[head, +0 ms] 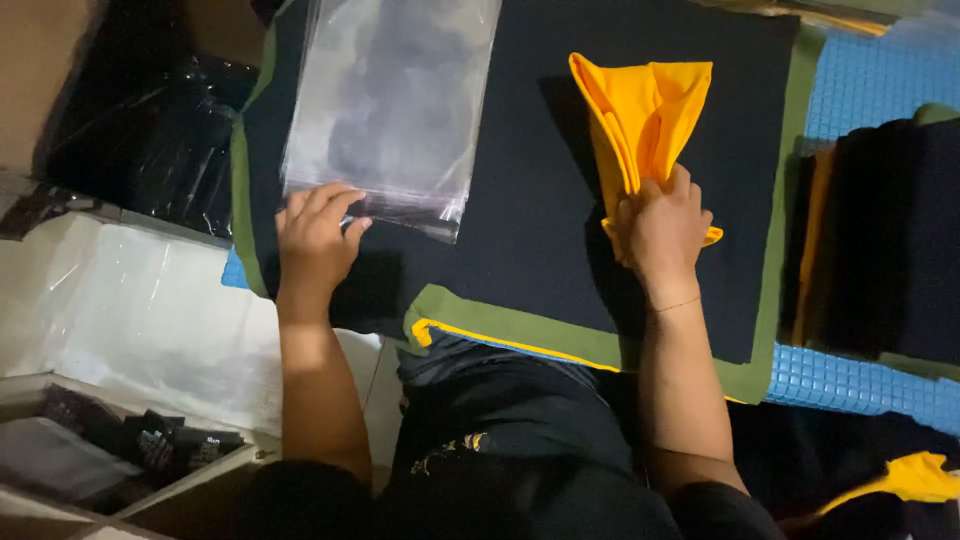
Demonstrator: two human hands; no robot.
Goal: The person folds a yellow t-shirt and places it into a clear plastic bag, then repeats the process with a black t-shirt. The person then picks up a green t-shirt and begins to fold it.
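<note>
Hands: left (pixel 315 240) on clear bag (pixel 390 105), right (pixel 662 225) gripping yellow cloth (pixel 640 110).

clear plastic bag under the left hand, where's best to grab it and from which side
Probably by its near edge, coming from the person's side. The clear plastic bag lies flat on the black cloth, and its near edge is loose and slightly wrinkled right at the left hand, whose fingertips already rest on that corner. The right hand is busy gripping the yellow cloth.
</note>
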